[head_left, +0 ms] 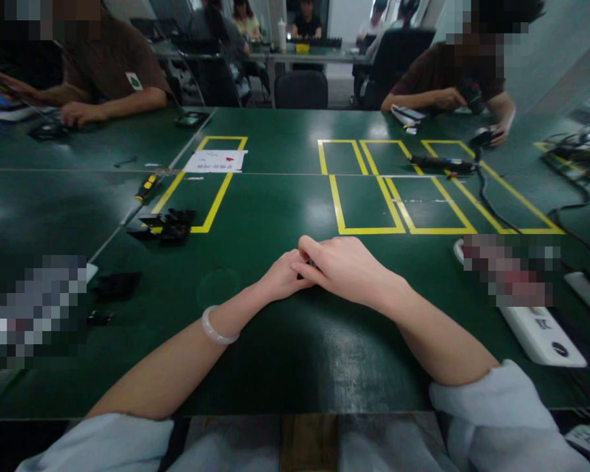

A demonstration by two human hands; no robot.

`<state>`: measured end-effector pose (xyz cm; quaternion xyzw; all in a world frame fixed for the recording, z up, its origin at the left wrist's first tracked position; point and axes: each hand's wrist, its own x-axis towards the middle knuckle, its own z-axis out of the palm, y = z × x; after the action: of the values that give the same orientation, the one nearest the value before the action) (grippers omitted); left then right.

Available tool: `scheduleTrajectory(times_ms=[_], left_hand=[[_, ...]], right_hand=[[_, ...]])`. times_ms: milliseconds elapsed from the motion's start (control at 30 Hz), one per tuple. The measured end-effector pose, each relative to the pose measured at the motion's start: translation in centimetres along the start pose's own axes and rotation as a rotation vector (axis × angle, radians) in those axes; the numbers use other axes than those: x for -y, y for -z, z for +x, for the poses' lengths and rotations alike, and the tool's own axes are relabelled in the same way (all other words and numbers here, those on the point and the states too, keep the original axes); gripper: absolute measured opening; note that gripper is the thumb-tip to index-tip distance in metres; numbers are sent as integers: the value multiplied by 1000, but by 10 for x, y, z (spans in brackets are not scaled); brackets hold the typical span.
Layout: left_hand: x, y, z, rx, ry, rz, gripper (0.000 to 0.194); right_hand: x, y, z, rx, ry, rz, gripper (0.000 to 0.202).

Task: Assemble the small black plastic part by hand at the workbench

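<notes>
My left hand (284, 274) and my right hand (341, 265) meet above the green table (275, 341), near the middle of the view. The right one lies partly over the fingers of the left. Both sets of fingers are curled in, and a tiny dark thing shows between them, too small to name. A pale bracelet (219, 326) circles my left wrist. Left of my hands lie black plastic parts (170, 226).
Yellow tape outlines (368, 231) mark the table. A yellow and black screwdriver (146, 187) and a white paper (216, 161) lie at the left. A white device (543, 337) is at the right. Two people work across the table, near a black tool (442, 163).
</notes>
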<state>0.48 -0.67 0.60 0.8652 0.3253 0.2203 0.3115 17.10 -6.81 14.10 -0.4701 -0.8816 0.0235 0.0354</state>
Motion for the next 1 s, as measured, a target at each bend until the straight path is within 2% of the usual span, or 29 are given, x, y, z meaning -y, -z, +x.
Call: scheduleTrajectory(times_ms=[100,300,1000], left_hand=[[0,0,-1,20,-2,-30,32],[2,1,-2,28,-12,-26,32],[1,1,-3,19,-16,-48,38]], right_hand=[[1,0,1,32,-13,-47,36],[-2,-3,2,48,-2,-100,28],[0,0,2,35,-1,-65,32]])
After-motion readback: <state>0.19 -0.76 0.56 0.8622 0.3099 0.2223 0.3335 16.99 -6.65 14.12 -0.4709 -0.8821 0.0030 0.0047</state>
